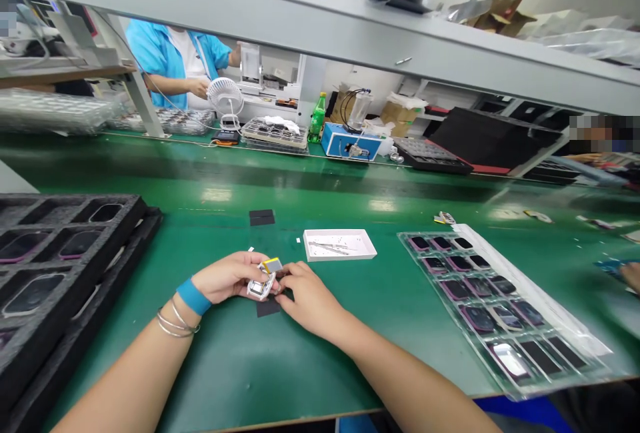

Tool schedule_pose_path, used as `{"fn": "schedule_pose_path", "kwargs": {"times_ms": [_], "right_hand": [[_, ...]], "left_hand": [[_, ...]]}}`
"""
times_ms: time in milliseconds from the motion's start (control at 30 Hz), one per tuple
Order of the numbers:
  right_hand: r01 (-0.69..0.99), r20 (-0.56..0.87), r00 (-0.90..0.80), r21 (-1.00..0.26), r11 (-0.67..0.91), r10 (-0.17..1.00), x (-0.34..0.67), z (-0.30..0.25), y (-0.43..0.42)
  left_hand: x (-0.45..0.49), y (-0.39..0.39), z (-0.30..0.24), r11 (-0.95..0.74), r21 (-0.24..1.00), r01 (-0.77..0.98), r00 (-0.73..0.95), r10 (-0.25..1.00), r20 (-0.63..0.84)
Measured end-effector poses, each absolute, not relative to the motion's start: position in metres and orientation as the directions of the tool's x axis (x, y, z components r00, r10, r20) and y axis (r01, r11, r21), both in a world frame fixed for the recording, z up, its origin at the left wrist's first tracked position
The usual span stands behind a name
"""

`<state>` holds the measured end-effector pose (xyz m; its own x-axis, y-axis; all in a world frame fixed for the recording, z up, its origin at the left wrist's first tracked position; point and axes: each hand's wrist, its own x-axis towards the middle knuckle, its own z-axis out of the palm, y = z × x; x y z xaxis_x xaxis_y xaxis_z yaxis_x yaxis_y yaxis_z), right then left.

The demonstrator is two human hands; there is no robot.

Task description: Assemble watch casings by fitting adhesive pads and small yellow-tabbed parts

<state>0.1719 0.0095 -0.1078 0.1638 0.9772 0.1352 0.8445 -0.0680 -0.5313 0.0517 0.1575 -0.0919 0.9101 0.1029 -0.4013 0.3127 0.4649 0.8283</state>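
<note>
Tray [456, 316], clear plastic, at right near bench edge; pockets hold dark-faced pieces [477, 318]. Small white assembly [260, 288] sits between the hands: left hand [227, 276] pinches it; right hand [313, 300] fingers bunched alongside, grip unclear. Judged part-way: yellow-edged part [273, 264] sticks out exposed, closing-up not yet done. Beyond: white box [361, 243] with thin tools [333, 247]; farther, black strip [262, 218].

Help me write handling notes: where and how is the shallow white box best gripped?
Probably by its two short end walls, coming down from above: the white box lies flat, shallow and open-topped, with a long side toward the wearer. Keep it level, since slim tools lie inside.
</note>
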Motion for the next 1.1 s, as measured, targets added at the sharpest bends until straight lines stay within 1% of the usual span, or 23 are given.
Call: {"fn": "schedule_pose_path", "kwargs": {"times_ms": [67, 200, 333, 533, 733, 800, 867, 933, 1000, 1100], "right_hand": [[0.846, 0.111, 0.178, -0.525, -0.094, 0.978, 0.167, -0.107, 0.008], [0.833, 0.059, 0.189, -0.538, -0.129, 0.980, 0.166, -0.106, 0.009], [0.799, 0.060, 0.222, -0.584, -0.146, 0.973, 0.168, -0.108, 0.009], [0.778, 0.051, 0.235, -0.608, -0.156, 0.971, 0.167, -0.111, 0.010], [0.831, 0.007, 0.152, -0.543, -0.124, 0.988, 0.164, -0.107, 0.009], [0.830, -0.023, 0.115, -0.548, -0.109, 0.993, 0.166, -0.102, 0.006], [0.813, -0.030, 0.067, -0.578, -0.072, 0.997, 0.170, -0.094, 0.003], [0.788, -0.005, 0.015, -0.615, -0.015, 1.000, 0.176, -0.086, 0.000], [0.766, 0.055, -0.008, -0.641, 0.041, 0.998, 0.182, -0.078, -0.003], [0.710, 0.223, 0.049, -0.693, 0.123, 0.974, 0.190, -0.071, -0.005]], "left_hand": [[0.051, 0.157, -0.093, 0.458, 0.830, 0.319, 0.919, 0.064, -0.389], [0.052, 0.158, -0.095, 0.454, 0.833, 0.316, 0.928, 0.036, -0.372], [0.053, 0.158, -0.096, 0.457, 0.831, 0.317, 0.930, 0.021, -0.367], [0.052, 0.157, -0.096, 0.447, 0.834, 0.324, 0.931, 0.008, -0.366], [0.052, 0.159, -0.096, 0.452, 0.831, 0.325, 0.936, -0.025, -0.352], [0.052, 0.159, -0.097, 0.459, 0.827, 0.323, 0.937, -0.034, -0.347], [0.052, 0.160, -0.097, 0.465, 0.824, 0.324, 0.938, -0.041, -0.345], [0.052, 0.162, -0.098, 0.468, 0.820, 0.328, 0.934, -0.033, -0.355], [0.052, 0.163, -0.099, 0.463, 0.819, 0.340, 0.927, -0.019, -0.374], [0.053, 0.162, -0.099, 0.453, 0.818, 0.354, 0.915, 0.015, -0.404]]}}
